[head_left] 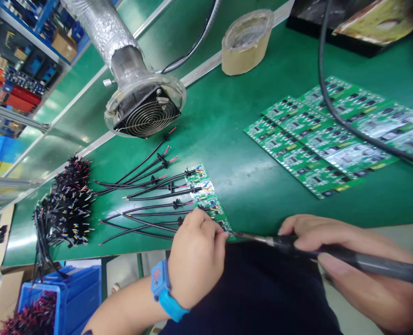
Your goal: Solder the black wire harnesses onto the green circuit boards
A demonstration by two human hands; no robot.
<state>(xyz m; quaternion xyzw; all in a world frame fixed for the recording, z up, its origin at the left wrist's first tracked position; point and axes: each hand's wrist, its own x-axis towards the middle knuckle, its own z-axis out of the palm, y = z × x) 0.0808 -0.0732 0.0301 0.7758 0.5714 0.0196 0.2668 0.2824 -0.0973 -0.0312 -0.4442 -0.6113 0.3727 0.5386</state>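
Note:
My right hand (318, 237) grips a soldering iron (353, 260) by its dark handle, with the metal tip (246, 236) at the near edge of a small green circuit board strip (218, 211). Closed in a pinch, my left hand (199, 253) is over the strip's near end, close to the tip, with a black cable (160, 227) running in under its fingers. The exact grip point is hidden. Several black cables with small black grommets (176, 204) reach the strip, and fine coloured wires (206, 188) lie on its pads. A blue wrist strap (164, 288) circles my left wrist.
A fume extractor fan (150, 114) hangs over the green bench. Bundled cables (68, 204) lie left; loose ones (136, 163) lie beside the strip. Circuit board panels (325, 135), a tape roll (248, 44) and a black cord (353, 128) are right. Below left stands a blue bin (78, 298).

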